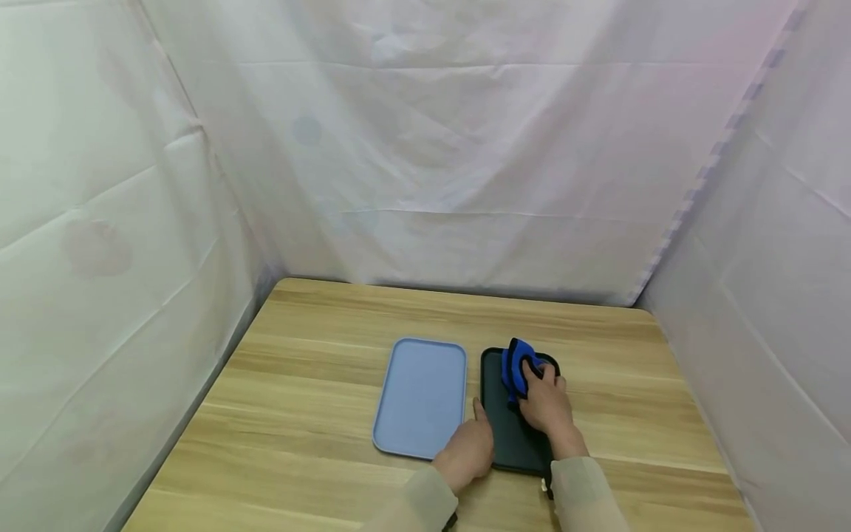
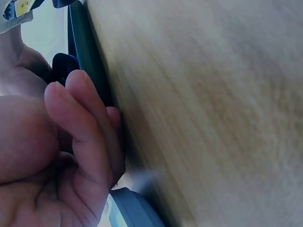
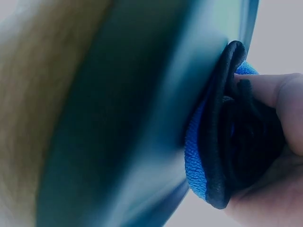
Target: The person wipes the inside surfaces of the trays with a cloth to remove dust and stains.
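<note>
A folded blue cloth (image 1: 517, 369) with black edging lies on the dark green tray (image 1: 510, 440). My right hand (image 1: 547, 405) grips it near the tray's far end. In the right wrist view, the bunched cloth (image 3: 220, 142) sits between thumb and fingers, against the tray surface. At the tray's left edge, toward its near corner, my left hand (image 1: 468, 447) rests with one finger pointing forward. The left wrist view shows this hand's other fingers (image 2: 90, 132) loosely bent beside the dark tray's edge (image 2: 90, 52); their exact contact is partly hidden.
A light blue tray (image 1: 422, 399) lies just left of the dark one, close to my left hand. Both trays are on a wood-grain table (image 1: 299, 414). Pale sheets (image 1: 452, 148) hang behind the table and on both sides.
</note>
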The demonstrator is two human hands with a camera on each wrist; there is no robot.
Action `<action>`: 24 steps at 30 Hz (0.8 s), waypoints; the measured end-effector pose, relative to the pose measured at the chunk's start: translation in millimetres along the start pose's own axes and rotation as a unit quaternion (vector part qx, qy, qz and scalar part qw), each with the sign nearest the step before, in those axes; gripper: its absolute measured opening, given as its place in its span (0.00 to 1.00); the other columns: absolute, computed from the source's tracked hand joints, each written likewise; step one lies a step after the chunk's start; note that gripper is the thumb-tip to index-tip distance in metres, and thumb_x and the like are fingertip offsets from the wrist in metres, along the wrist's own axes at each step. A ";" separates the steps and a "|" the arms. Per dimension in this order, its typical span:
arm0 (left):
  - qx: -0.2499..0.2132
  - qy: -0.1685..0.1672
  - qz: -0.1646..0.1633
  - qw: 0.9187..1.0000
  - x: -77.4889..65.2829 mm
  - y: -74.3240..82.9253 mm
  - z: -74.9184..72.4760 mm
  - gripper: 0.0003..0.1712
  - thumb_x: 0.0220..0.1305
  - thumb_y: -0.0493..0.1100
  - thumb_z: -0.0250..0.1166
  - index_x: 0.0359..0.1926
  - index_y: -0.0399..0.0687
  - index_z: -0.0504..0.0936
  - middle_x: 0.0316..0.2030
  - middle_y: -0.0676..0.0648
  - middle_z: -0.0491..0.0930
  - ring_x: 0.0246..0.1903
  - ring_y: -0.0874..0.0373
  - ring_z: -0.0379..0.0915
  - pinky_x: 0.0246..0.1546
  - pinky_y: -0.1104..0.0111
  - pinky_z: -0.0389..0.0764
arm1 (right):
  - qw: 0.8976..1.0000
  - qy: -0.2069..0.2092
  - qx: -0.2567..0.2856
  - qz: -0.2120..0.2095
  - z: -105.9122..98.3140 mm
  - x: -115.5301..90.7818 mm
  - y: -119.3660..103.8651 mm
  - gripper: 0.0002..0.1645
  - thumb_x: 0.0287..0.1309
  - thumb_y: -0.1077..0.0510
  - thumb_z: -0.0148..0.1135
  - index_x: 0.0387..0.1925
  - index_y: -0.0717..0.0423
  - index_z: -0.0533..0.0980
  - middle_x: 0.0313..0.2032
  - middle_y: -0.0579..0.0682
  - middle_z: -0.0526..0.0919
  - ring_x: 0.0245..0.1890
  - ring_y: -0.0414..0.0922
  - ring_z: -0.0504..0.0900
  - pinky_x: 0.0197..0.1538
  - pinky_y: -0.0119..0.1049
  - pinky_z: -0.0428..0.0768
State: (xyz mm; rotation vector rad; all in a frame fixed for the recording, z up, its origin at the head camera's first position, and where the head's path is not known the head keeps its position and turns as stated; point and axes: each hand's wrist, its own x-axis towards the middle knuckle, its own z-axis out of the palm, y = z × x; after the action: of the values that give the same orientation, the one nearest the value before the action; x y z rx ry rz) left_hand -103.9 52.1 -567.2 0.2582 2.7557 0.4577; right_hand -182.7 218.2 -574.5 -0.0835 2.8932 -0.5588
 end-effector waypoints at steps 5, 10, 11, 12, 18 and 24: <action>0.012 0.005 0.010 1.000 1.5 -1.2 0.8 0.52 0.63 0.39 0.71 0.77 0.24 0.52 0.09 0.50 0.71 0.09 0.61 0.64 0.12 0.71 0.67 | 1.000 -0.004 0.003 0.006 -0.4 -1.0 -3.3 0.45 0.67 0.56 0.66 0.80 0.58 0.58 0.74 0.73 0.54 0.66 0.75 0.60 0.58 0.68 0.75; 0.016 0.004 0.014 1.000 2.8 -2.2 2.1 0.52 0.63 0.39 0.72 0.77 0.24 0.52 0.10 0.50 0.71 0.10 0.61 0.66 0.14 0.71 0.69 | 1.000 -0.012 0.007 0.007 0.1 0.0 -8.7 0.46 0.67 0.55 0.66 0.80 0.57 0.57 0.75 0.73 0.53 0.67 0.75 0.59 0.58 0.68 0.75; 0.014 0.003 0.013 1.000 2.9 -2.3 1.9 0.52 0.63 0.39 0.71 0.77 0.24 0.52 0.10 0.50 0.71 0.10 0.61 0.66 0.13 0.70 0.69 | 1.000 -0.013 0.008 0.007 0.6 0.3 -9.5 0.46 0.68 0.55 0.66 0.80 0.56 0.57 0.75 0.73 0.52 0.67 0.75 0.59 0.58 0.67 0.75; 0.012 0.001 0.011 1.000 3.0 -2.3 2.4 0.52 0.63 0.38 0.71 0.78 0.24 0.51 0.10 0.50 0.71 0.10 0.61 0.66 0.13 0.70 0.69 | 1.000 -0.013 0.008 0.006 1.3 0.5 -10.2 0.46 0.67 0.55 0.66 0.81 0.56 0.57 0.75 0.72 0.52 0.67 0.74 0.59 0.57 0.67 0.75; 0.013 0.001 0.008 1.000 3.8 -1.6 2.3 0.52 0.62 0.38 0.71 0.78 0.25 0.52 0.10 0.50 0.71 0.10 0.60 0.66 0.13 0.70 0.69 | 1.000 -0.006 0.010 0.005 6.9 1.4 -11.8 0.47 0.66 0.55 0.67 0.80 0.56 0.57 0.75 0.72 0.53 0.67 0.73 0.59 0.55 0.66 0.76; 0.020 -0.001 0.004 1.000 3.1 -1.0 1.3 0.52 0.62 0.39 0.71 0.78 0.26 0.52 0.10 0.50 0.71 0.09 0.60 0.65 0.13 0.70 0.69 | 1.000 -0.008 0.013 0.006 10.5 2.3 -17.9 0.47 0.66 0.55 0.67 0.80 0.55 0.57 0.75 0.71 0.53 0.66 0.72 0.60 0.56 0.67 0.75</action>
State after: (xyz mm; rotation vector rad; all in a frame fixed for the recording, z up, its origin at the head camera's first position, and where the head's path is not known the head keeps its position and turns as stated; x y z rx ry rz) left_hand -106.5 52.3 -569.6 0.2797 2.7641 0.4054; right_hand -182.5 197.6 -577.8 -0.0655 2.8681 -0.5914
